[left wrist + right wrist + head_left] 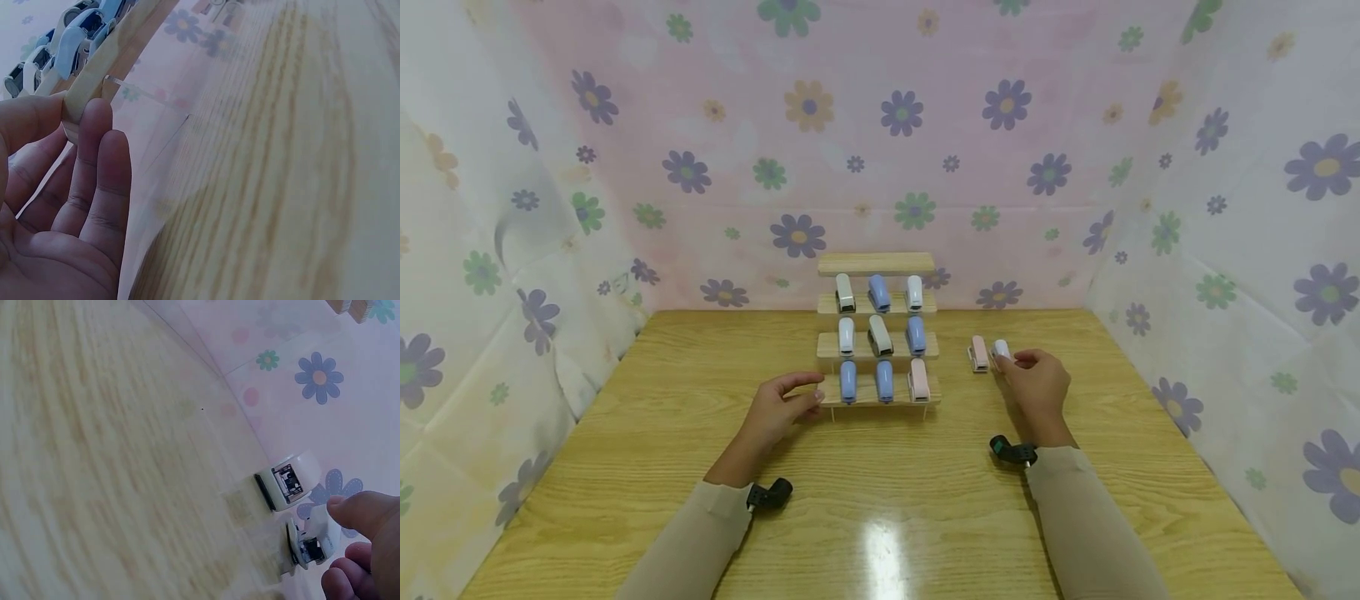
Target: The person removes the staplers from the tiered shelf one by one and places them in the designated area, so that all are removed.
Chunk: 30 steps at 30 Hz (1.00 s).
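Beside the stepped rack (876,264), to its right on the tabletop (625,400), a white stapler (1001,348) is sitting between the thumb and fingers of the right hand (1037,385), which I am seeing as pinching it. The left hand (784,408) is pinching the left end of the lowest shelf (866,392). I am worrying that the rounded body could slip from such a small hold. The pink stapler (978,354) is standing just beside, between the hand and the rack, so a low sideways move could be knocking it. Nine staplers (879,293) are occupying three shelves; any left-hand tug could be sliding them. Flowered cloth (850,192) is hanging behind.
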Motion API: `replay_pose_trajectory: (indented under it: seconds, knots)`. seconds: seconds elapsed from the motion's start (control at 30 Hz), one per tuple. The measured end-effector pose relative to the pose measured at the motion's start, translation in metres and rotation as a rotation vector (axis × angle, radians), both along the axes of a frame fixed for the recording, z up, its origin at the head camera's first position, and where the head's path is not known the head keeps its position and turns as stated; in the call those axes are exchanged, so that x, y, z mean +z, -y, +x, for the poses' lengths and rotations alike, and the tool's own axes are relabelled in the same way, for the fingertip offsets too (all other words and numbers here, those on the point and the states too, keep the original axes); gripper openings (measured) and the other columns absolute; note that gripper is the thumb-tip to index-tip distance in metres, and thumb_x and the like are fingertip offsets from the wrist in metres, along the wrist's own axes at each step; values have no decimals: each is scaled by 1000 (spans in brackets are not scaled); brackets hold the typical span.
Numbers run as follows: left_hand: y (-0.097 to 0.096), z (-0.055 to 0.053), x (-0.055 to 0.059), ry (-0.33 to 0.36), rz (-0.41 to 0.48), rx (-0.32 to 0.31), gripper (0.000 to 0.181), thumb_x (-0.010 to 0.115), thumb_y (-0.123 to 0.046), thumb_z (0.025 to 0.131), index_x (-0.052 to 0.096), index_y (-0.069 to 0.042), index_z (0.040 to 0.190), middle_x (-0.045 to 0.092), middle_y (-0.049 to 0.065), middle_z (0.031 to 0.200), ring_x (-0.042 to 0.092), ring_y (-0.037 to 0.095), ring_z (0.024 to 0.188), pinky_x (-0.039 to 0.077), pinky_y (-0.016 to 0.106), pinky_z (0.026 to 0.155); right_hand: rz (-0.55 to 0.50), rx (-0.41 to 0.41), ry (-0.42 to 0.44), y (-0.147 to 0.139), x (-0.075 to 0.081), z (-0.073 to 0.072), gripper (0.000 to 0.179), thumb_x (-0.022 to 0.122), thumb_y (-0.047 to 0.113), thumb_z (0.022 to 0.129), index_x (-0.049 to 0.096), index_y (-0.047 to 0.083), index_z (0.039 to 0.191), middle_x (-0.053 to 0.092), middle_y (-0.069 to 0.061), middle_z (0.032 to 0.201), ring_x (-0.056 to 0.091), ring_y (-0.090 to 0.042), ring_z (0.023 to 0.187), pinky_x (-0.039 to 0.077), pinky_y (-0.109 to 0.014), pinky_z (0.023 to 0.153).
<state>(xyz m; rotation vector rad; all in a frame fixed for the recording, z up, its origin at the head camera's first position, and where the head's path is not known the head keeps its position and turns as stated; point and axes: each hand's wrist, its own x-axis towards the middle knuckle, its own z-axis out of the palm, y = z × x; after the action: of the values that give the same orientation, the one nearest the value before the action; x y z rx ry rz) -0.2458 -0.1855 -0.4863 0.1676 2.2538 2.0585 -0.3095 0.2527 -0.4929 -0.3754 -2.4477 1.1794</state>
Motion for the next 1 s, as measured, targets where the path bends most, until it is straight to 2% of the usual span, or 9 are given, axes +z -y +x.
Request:
replay_pose_trajectory:
  seconds: [0.27,0.43,0.63,0.8,1.0]
  knots:
    - [0,0,0,-5,4,-2,36,73,-13,98,68,-5,133,63,21,133,76,28,91,65,39,83,-35,4,-38,2,11,1,50,78,47,91,74,5,117,73,-13,107,68,-29,97,58,-43,81]
    - [0,0,1,-1,3,2,35,72,-13,99,69,-5,132,64,20,133,76,24,89,65,38,82,-39,11,-64,5,19,0,51,78,48,90,75,5,118,74,-11,107,69,-26,97,58,-37,81]
    - [0,-1,-2,-4,22,7,34,72,-9,98,69,-3,131,64,19,134,76,24,88,65,36,80,-33,10,-109,12,32,1,50,78,52,89,76,8,113,75,-8,104,72,-24,94,56,-28,75]
    - [1,-2,-7,16,19,-2,36,73,-11,98,68,-3,133,64,20,135,76,24,89,65,35,81,-38,25,-129,22,41,2,45,78,47,90,76,9,113,75,-8,103,71,-24,94,57,-29,75]
    - [1,-2,-4,5,17,5,36,73,-12,98,69,-4,133,64,19,136,76,24,89,65,37,82,-17,80,-169,33,59,-3,44,77,47,91,76,9,113,74,-9,103,70,-26,94,57,-32,75]
